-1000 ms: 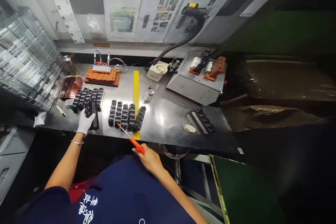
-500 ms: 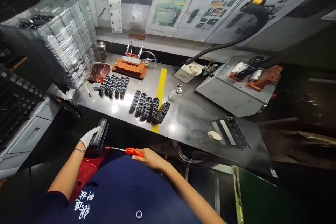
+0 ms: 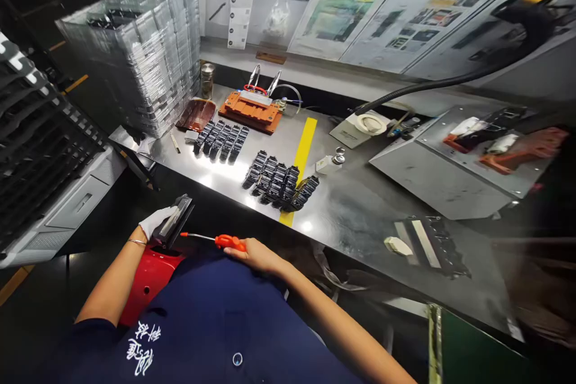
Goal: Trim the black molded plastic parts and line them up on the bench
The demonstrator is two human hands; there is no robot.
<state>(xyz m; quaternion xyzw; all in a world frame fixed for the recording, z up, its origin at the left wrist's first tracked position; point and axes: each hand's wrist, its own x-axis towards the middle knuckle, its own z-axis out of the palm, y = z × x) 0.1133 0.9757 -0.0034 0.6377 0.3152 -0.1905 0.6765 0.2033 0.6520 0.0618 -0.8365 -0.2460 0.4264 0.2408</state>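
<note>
In a white glove, my left hand [image 3: 157, 220] grips a long black part [image 3: 176, 222] with a pale strip along it, held tilted in front of my body. My bare right hand [image 3: 254, 254] is closed around a tool with a red-orange handle [image 3: 228, 242], a thin metal shaft and a small red tip. That tip points left, close to the black part, and I cannot tell if they touch. A red stool [image 3: 148, 282] shows beneath my left forearm. On the bench, rows of black ribbed parts [image 3: 220, 141] and a second group of black ribbed parts [image 3: 279, 180] lie side by side.
Stacked clear trays [image 3: 153, 72] rise at the bench's left end. An orange fixture [image 3: 252, 109] stands at the back. To the right are a grey metal box [image 3: 441, 162], a black flat part [image 3: 436, 246] and a white block [image 3: 398, 246]. A black hose [image 3: 418, 87] arches above.
The view has turned left, so the bench things appear farther right. Both hands keep their holds, with the black part and the tool in nearly the same places before my body.
</note>
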